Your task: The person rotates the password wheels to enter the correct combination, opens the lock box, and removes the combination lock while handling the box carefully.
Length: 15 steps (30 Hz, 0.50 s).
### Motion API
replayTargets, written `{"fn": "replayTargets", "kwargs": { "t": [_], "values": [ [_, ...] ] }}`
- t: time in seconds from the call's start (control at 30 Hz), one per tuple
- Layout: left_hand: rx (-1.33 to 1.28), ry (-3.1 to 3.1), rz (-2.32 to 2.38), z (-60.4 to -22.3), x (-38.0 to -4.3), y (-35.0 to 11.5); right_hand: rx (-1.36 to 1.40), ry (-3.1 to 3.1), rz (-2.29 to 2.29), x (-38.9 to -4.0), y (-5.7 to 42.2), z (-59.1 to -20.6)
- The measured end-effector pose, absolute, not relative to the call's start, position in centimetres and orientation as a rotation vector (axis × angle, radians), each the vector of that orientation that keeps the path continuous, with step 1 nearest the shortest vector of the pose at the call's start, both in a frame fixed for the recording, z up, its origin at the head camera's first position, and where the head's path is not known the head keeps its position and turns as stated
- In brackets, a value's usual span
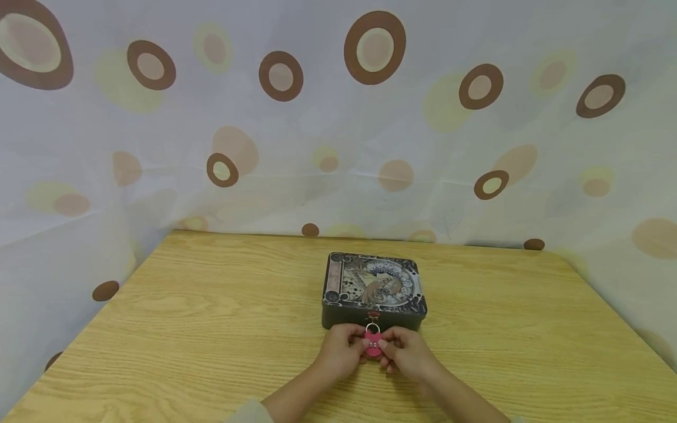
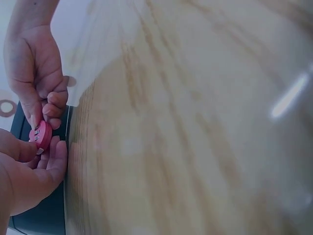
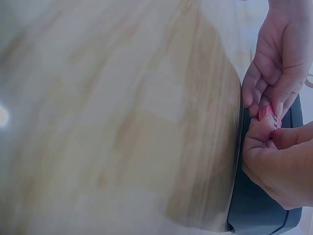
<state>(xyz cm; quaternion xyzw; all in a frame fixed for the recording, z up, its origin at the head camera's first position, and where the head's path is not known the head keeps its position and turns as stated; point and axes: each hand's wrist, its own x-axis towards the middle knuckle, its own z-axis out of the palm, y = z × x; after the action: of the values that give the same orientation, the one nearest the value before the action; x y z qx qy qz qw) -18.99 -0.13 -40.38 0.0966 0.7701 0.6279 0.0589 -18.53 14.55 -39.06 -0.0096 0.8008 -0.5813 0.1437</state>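
A pink combination padlock [image 1: 373, 336] with small number dials hangs by its metal shackle at the front clasp [image 1: 373, 316] of a dark tin box [image 1: 338, 317] with a patterned lid. My left hand [image 1: 341, 351] pinches the padlock's left side between thumb and fingers. On the other side my right hand [image 1: 409, 354] pinches it as well, thumb near the dials [image 2: 37, 134]. In the right wrist view both hands close in on the padlock [image 3: 266, 111], covering much of it. Whether the shackle is locked I cannot tell.
The box stands on a wood-grain table [image 1: 222, 317], nearer its far edge than my sleeves. Behind and at both sides hangs a pale curtain [image 1: 317, 129] printed with brown and yellow circles.
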Motion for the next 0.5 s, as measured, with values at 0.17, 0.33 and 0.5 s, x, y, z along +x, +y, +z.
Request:
{"fn": "replayTargets", "kwargs": {
  "t": [0.17, 0.33, 0.5],
  "values": [
    [0.301, 2.307, 1.922, -40.54, -18.99, -0.22, -0.024, 2.314, -1.673, -18.51, 14.57, -39.1],
    [0.325, 2.305, 1.917, -40.65, -19.05, -0.36, -0.024, 2.308, -1.675, -18.53, 14.58, -39.09],
    [0.365, 2.362, 1.869, -40.56, -19.07, -0.51, -0.041, 2.297, -1.678, -18.58, 14.56, -39.08]
  ]
}}
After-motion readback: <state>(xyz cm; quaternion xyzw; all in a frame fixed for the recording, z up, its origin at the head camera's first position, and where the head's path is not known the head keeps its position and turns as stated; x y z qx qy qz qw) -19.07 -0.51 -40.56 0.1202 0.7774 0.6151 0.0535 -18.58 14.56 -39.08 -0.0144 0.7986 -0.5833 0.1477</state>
